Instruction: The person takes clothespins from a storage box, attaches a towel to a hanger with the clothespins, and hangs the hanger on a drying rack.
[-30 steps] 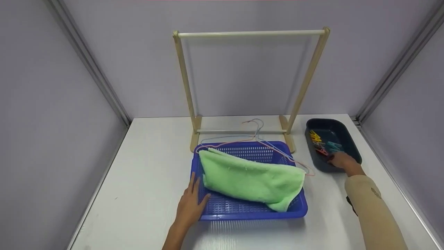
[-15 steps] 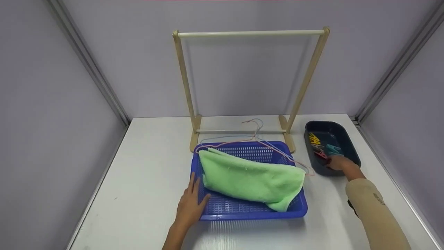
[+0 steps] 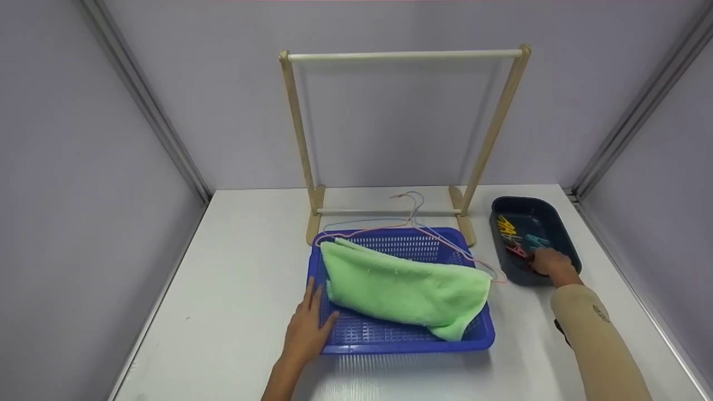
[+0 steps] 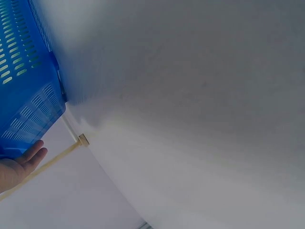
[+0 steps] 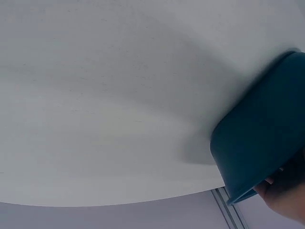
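Observation:
My left hand rests with straight fingers along the left rim of a blue perforated basket. A folded light green towel lies across that basket, and two thin wire hangers, one pink and one blue, lie at its back edge. On the right, my right hand reaches into a dark teal bin. Yellow clothespins, teal clothespins and a red clothespin lie in it. Something dark red shows at the right fingertips, which are mostly hidden in both views.
Behind the basket stands a wooden rack with a white top bar and a low crossbar. Everything sits on a white table, with pale panels at the back and both sides.
The bin has slid slightly nearer to me, with my right hand still inside it. My left hand, the basket and the towel have stayed put.

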A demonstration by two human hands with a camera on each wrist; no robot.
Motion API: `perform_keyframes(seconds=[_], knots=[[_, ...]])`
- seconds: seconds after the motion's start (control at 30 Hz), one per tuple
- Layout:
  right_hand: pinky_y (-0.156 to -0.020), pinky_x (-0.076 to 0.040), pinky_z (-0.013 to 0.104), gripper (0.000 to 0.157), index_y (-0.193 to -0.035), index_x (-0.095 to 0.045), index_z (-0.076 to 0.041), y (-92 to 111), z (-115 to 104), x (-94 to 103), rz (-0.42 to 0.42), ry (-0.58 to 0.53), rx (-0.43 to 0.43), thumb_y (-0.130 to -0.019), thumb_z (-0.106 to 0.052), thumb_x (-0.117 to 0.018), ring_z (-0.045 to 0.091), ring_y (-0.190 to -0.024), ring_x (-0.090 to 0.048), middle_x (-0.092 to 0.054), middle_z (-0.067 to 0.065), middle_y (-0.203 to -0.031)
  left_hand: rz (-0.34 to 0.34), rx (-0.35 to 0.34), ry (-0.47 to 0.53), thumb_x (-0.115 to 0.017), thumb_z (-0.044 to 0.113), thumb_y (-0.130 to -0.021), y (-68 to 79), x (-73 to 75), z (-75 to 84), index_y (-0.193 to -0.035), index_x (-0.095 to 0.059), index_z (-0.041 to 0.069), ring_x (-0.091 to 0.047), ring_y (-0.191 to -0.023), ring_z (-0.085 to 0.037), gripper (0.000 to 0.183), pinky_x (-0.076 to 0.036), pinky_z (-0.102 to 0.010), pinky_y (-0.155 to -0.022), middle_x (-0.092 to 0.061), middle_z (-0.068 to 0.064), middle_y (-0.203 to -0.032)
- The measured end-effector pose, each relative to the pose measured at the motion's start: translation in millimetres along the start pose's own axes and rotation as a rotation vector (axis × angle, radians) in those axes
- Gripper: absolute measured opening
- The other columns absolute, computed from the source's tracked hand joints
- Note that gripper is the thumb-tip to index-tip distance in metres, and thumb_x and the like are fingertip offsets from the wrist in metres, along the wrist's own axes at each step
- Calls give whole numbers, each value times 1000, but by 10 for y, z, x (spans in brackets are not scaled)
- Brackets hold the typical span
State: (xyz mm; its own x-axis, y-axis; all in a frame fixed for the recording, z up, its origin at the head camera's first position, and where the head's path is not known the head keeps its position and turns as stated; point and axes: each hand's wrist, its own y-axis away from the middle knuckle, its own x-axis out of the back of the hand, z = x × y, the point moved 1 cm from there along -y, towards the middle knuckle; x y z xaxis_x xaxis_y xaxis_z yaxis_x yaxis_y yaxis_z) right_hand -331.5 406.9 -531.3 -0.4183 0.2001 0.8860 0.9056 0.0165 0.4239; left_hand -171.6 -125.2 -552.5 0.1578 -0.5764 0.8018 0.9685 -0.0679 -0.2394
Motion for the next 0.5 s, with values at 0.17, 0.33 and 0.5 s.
perform_keyframes(seconds=[0.17,0.33,0.5], knots=[[-62,-45,46,21,-92,-57,13,-29,33,-37,58,63,4,-88,-7,-54,29,-68,-51,-56,22,-81,10,-4,-2,-60,36,-87,10,9,3,-137,-37,-2,-46,-112,-38,66,-44,-50,-80,-16,-12,-150],[-64,-46,49,22,-94,-56,15,-40,39,-41,93,95,6,-87,-7,-54,30,-68,-51,-57,24,-81,2,6,-9,-59,36,-88,0,5,3,-138,-35,-1,-45,-113,-37,67,-43,-50,-82,-15,-11,-150],[-63,-46,48,19,-90,-57,13,-40,39,-43,112,125,16,-87,-6,-55,29,-67,-50,-56,21,-77,-8,5,-10,-56,40,-89,-5,-3,1,-138,-35,-1,-44,-115,-38,68,-42,-50,-84,-16,-12,-150]])
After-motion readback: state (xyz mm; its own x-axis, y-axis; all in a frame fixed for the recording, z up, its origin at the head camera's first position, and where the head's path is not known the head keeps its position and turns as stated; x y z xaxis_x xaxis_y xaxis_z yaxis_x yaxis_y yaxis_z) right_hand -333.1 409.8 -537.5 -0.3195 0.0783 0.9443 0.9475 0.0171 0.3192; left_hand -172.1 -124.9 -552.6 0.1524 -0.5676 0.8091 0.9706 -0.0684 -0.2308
